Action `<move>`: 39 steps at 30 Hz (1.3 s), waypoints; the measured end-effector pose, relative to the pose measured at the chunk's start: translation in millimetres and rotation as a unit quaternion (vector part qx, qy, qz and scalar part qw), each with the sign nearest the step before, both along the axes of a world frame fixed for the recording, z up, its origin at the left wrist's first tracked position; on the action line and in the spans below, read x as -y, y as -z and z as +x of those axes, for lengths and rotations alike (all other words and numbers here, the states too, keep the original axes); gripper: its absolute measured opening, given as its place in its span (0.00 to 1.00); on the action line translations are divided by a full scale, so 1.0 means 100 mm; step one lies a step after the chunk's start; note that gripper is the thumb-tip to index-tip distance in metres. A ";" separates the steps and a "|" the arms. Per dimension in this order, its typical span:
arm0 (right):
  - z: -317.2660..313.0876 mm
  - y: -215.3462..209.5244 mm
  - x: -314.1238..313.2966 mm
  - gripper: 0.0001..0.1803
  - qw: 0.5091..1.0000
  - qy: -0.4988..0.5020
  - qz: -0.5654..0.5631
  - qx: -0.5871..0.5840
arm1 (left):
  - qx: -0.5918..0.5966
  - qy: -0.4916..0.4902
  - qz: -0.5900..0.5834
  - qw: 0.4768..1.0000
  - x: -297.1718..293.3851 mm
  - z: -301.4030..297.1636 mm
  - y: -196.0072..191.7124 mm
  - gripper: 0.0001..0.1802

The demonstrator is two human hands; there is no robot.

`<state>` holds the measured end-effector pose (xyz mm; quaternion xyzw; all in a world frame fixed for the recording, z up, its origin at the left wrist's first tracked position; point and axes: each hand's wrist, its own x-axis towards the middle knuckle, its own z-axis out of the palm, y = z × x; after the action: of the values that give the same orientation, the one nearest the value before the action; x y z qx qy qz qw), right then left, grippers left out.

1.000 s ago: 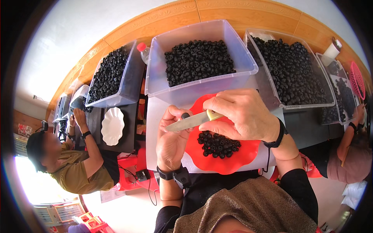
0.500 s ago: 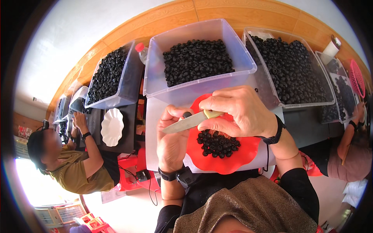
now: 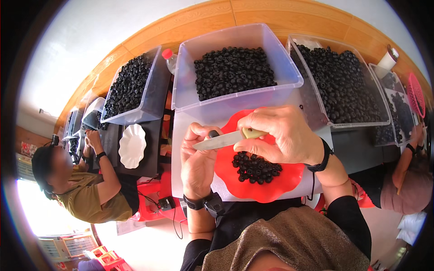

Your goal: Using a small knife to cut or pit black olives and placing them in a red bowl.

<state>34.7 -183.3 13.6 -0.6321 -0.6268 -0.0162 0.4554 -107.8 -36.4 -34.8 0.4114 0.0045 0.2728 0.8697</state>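
Observation:
My left hand is closed, pinching a small black rounded piece between thumb and fingertips. My right hand grips the pale yellow-green handle of a small knife. Its blade points left, crossing in front of my left thumb and lying against or just below the pinched piece. The blade partly hides my left fingertips, so I cannot tell whether it cuts in. Beneath both hands sits a red scalloped plate with a pile of black ring-like pieces, each with a hole.
A translucent bin of black pieces stands ahead, with similar bins to the right and left. A white scalloped plate lies at left. Co-workers sit on both sides, one in an olive shirt. A red-capped bottle stands behind.
The knife has turned slightly toward level, its tip now higher. My hands stay close together, with the black piece still pinched. The whole view has shifted a little.

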 end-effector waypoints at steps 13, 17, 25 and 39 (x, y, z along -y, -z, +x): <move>0.11 0.05 -0.03 0.15 0.997 0.078 0.012 0.005 | 0.010 0.026 0.028 0.999 0.03 -0.02 -0.04 0.08; 0.04 -0.01 0.02 0.15 0.998 0.032 -0.023 -0.041 | -0.001 0.018 0.020 1.000 0.06 0.00 -0.04 0.08; 0.00 0.02 0.01 0.15 1.000 0.005 -0.013 0.002 | -0.004 0.013 0.009 1.000 0.05 0.02 -0.02 0.08; 0.13 0.00 -0.02 0.13 0.995 0.093 0.012 -0.036 | -0.021 0.018 0.003 1.000 0.08 0.08 -0.07 0.05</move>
<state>47.8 -181.0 13.7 -0.6822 -0.5485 -0.0434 0.4815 -99.9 -44.0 -27.6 0.4196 0.0147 0.2488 0.8728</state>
